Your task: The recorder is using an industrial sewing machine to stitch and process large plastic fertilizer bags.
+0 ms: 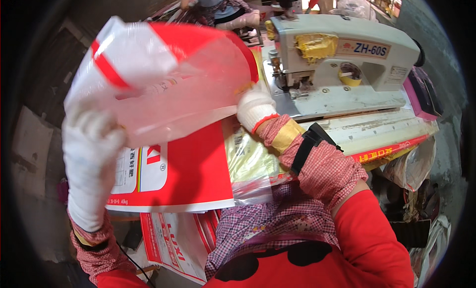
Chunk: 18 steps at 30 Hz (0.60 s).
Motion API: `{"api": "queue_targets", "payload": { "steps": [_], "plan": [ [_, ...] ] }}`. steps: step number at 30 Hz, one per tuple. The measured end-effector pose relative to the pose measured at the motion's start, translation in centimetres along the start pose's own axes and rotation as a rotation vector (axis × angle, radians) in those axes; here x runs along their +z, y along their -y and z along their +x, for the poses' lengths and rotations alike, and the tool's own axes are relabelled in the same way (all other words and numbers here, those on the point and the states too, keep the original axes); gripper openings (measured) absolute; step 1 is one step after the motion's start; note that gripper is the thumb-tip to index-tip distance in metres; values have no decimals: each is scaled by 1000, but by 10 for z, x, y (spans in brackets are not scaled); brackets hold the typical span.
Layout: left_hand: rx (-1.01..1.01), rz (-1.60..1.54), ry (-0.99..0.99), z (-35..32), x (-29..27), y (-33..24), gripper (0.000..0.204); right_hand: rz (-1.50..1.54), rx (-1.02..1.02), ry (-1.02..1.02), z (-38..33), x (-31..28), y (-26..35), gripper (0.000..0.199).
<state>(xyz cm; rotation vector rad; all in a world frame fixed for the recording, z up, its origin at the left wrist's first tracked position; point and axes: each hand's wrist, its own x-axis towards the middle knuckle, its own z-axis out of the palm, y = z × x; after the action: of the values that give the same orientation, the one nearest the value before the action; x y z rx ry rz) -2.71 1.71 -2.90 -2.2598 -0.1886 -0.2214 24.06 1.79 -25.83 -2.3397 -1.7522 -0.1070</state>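
Observation:
A red and white woven plastic sack (183, 102) is lifted in front of me, its mouth edge spread and blurred by motion. My left hand (94, 134), in a white glove, is closed on the sack's near left edge. At the sack's right end my white-gloved right hand (255, 107) grips the edge, just left of an industrial sewing machine (342, 60). Its fingertips are partly hidden. Below the raised sack lies another red and white printed sack (198, 164). A clear yellowish plastic liner (248, 154) lies beside that one, under my right forearm.
More printed sacks (173, 243) hang or lie below the table's near edge. A purple-and-black box (421, 94) stands right of the machine, and a roll of yellow tape (350, 74) sits on its body. Another person (210, 0) works at the far side.

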Motion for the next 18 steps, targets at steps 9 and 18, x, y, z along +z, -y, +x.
{"api": "queue_targets", "payload": {
  "steps": [9,18],
  "plan": [
    [-795,-177,-438,-126,73,5,43,666,-851,493,-110,-36,170,20],
    [-1857,-800,-79,-306,94,-163,67,936,-884,862,-195,-9,127,38]
  ]
}}
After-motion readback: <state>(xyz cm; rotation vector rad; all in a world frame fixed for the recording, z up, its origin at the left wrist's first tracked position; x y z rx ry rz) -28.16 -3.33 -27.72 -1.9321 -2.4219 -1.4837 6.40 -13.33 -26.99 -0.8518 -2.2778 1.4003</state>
